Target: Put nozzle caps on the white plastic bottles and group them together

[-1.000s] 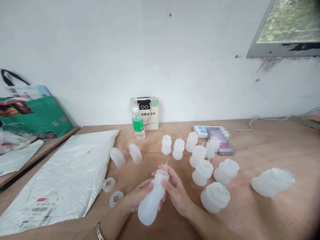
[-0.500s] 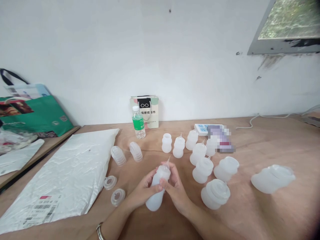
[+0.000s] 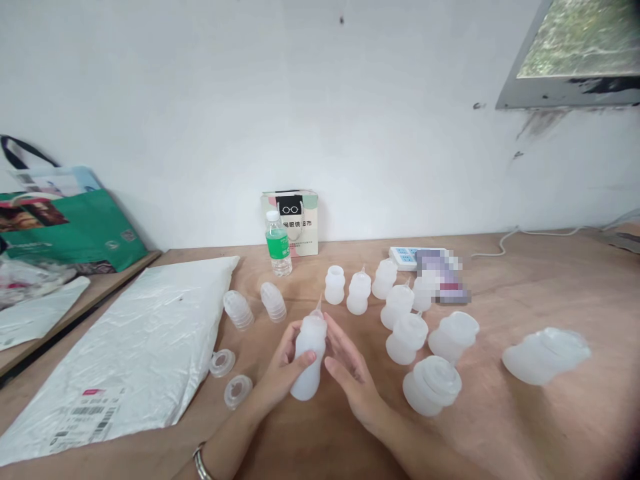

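My left hand (image 3: 283, 367) is wrapped round a translucent white squeeze bottle (image 3: 309, 360), its thumb across the front. The bottle stands nearly upright, slightly tilted, with a thin pointed tip on top. Close by on its right is my right hand (image 3: 353, 377), thumb and fingers apart; whether a fingertip touches the bottle I cannot tell. To the left stand two clear ribbed domed covers (image 3: 273, 302). Nearer me lie two clear ring-shaped caps (image 3: 238, 392). Several similar white bottles stand to the right, among them an open-necked bottle (image 3: 335, 285) and a wide bottle (image 3: 433, 385).
A white plastic mailer (image 3: 150, 333) covers the left of the wooden table (image 3: 320, 447). Against the wall are a green-labelled water bottle (image 3: 279, 245) and a paper bag (image 3: 306, 241). A green bag (image 3: 85, 227) is far left. A white device (image 3: 403, 259) and cable (image 3: 500, 245) are back right.
My right hand has come off the bottle and opened, its thumb now apart. The bottle, in my left hand, has shifted slightly left and become more upright.
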A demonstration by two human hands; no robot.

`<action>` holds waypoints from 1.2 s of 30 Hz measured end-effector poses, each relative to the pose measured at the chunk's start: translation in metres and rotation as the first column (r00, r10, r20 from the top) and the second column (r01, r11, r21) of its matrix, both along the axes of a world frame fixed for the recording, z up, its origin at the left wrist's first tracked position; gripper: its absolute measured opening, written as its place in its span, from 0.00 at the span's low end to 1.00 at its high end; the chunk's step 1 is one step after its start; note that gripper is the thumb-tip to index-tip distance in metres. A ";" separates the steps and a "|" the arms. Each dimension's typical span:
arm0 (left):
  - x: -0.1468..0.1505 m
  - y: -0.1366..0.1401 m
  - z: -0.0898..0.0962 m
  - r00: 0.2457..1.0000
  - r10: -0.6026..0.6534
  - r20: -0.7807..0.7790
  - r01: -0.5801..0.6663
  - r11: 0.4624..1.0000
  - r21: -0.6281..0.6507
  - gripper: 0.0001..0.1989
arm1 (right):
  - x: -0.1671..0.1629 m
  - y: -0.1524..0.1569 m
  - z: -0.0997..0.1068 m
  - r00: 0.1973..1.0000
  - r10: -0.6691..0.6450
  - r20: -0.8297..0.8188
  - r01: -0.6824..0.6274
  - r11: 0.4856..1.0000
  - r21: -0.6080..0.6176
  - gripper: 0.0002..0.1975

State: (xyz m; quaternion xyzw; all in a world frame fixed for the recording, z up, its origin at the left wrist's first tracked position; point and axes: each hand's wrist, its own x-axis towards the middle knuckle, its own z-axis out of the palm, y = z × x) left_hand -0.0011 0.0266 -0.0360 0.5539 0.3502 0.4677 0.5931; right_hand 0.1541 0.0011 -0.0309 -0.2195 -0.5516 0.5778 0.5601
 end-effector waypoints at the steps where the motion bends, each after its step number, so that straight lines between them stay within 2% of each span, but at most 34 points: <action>1: 0.000 0.002 0.001 0.997 0.071 0.000 -0.071 0.997 -0.015 0.23 | 0.001 -0.002 0.001 0.999 0.015 0.042 -0.016 0.999 0.036 0.27; 3: -0.001 0.005 0.003 0.978 0.206 0.019 -0.205 0.978 -0.050 0.22 | 0.001 -0.007 0.002 0.989 0.040 0.140 -0.057 0.990 0.125 0.28; 5: -0.002 0.006 0.005 0.959 0.278 0.059 -0.275 0.959 -0.062 0.23 | 0.000 -0.012 0.002 0.982 0.005 0.191 -0.043 0.979 0.197 0.28; 7: -0.002 0.005 0.008 0.958 0.267 0.108 -0.261 0.963 -0.062 0.26 | -0.004 -0.015 -0.003 0.975 -0.140 0.170 0.102 0.971 0.215 0.23; 9: -0.001 0.001 0.009 0.962 0.220 0.165 -0.209 0.975 -0.076 0.27 | -0.008 -0.014 -0.010 0.938 -0.312 0.152 0.286 0.943 0.168 0.19; 10: 0.000 -0.001 0.009 0.960 0.201 0.193 -0.188 0.978 -0.086 0.27 | -0.011 -0.012 -0.015 0.920 -0.357 0.161 0.339 0.932 0.130 0.19; 12: 0.003 -0.006 0.009 0.954 0.178 0.241 -0.158 0.982 -0.102 0.25 | -0.016 -0.009 -0.022 0.938 -0.298 0.180 0.298 0.954 0.028 0.23; 14: 0.005 -0.008 0.007 0.955 0.139 0.262 -0.114 0.988 -0.106 0.24 | -0.021 -0.008 -0.026 0.982 -0.114 0.150 0.128 0.988 -0.087 0.28; 16: 0.005 -0.009 0.006 0.963 0.077 0.257 -0.053 0.994 -0.097 0.24 | -0.024 -0.008 -0.026 0.995 0.007 0.103 0.012 0.984 -0.179 0.25; 19: 0.003 -0.008 0.006 0.972 0.028 0.233 -0.010 0.997 -0.079 0.27 | -0.025 -0.009 -0.022 0.991 -0.036 0.131 0.065 0.972 -0.227 0.18; 23: -0.001 -0.003 0.010 0.968 0.107 0.227 -0.099 0.994 -0.044 0.34 | -0.023 -0.010 -0.019 0.973 -0.099 0.211 0.144 0.966 -0.215 0.18; 26: -0.002 0.000 0.015 0.951 0.205 0.233 -0.192 0.978 -0.075 0.27 | -0.024 -0.010 -0.019 0.978 -0.042 0.202 0.092 0.965 -0.246 0.20; 29: -0.001 0.001 0.019 0.927 0.279 0.251 -0.252 0.958 -0.135 0.20 | -0.024 -0.010 -0.015 0.992 0.014 0.127 0.025 0.954 -0.298 0.19; 31: -0.001 -0.001 0.023 0.918 0.285 0.275 -0.242 0.953 -0.181 0.19 | -0.022 -0.009 -0.013 0.995 0.095 0.023 -0.081 0.928 -0.363 0.18; 32: -0.002 -0.002 0.025 0.916 0.276 0.291 -0.226 0.954 -0.196 0.19 | -0.020 -0.008 -0.012 0.986 0.156 -0.054 -0.164 0.899 -0.407 0.18; 33: -0.002 -0.003 0.027 0.915 0.262 0.307 -0.205 0.957 -0.207 0.20 | -0.018 -0.008 -0.012 0.964 0.230 -0.138 -0.267 0.851 -0.452 0.18; 35: -0.004 -0.005 0.031 0.914 0.227 0.336 -0.159 0.963 -0.219 0.22 | -0.015 -0.006 -0.013 0.886 0.365 -0.286 -0.463 0.724 -0.511 0.22; 36: -0.004 -0.005 0.033 0.914 0.210 0.346 -0.139 0.966 -0.220 0.22 | -0.014 -0.005 -0.013 0.852 0.409 -0.327 -0.523 0.673 -0.523 0.25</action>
